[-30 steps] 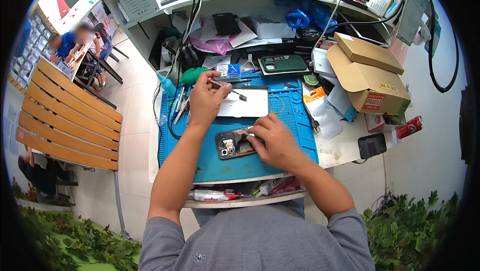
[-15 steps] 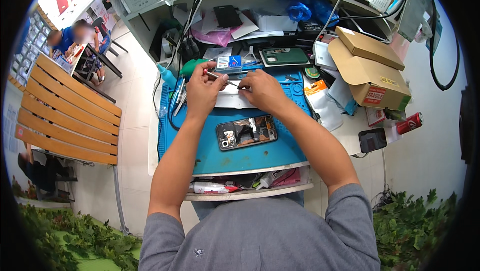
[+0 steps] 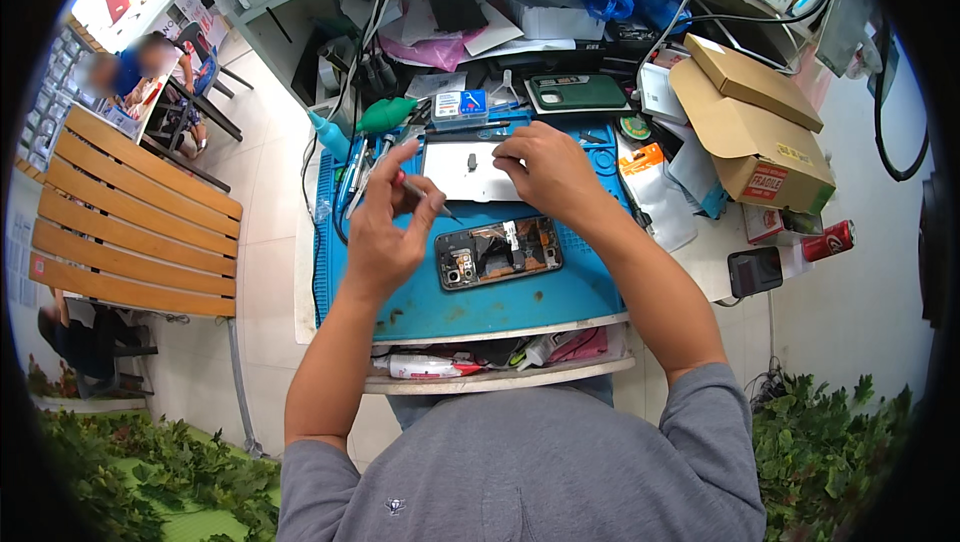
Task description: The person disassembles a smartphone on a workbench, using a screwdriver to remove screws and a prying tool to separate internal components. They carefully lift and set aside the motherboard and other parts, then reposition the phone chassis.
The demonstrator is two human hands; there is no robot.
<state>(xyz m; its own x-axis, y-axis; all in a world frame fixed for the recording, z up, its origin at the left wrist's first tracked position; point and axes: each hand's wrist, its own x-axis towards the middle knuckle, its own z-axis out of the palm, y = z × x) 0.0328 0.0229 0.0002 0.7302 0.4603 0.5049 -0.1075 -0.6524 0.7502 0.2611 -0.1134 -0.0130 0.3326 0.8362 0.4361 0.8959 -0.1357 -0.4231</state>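
My left hand (image 3: pixel 395 227) grips a slim metal tool (image 3: pixel 440 210) with a red end, index finger raised, its tip just above an opened phone (image 3: pixel 500 252). The phone lies on a blue repair mat (image 3: pixel 460 312), internals exposed. My right hand (image 3: pixel 540 167) is curled at the right side of a white tray (image 3: pixel 450 182) behind the phone, fingertips together; what they hold, if anything, is too small to tell. A small dark piece (image 3: pixel 472 163) rests on the tray.
A cluttered shelf (image 3: pixel 540 47), green blower (image 3: pixel 385 115), blue bottle (image 3: pixel 331 137) and green phone case (image 3: pixel 580 92) stand behind. At right are cardboard boxes (image 3: pixel 735 142), red can (image 3: pixel 828 240) and dark phone (image 3: pixel 755 270). People (image 3: pixel 140 72) sit at left.
My right hand has left the phone for the white tray. My left hand has lowered with the tool toward the phone. The dark piece, earlier at the tool's tip, now lies apart from it.
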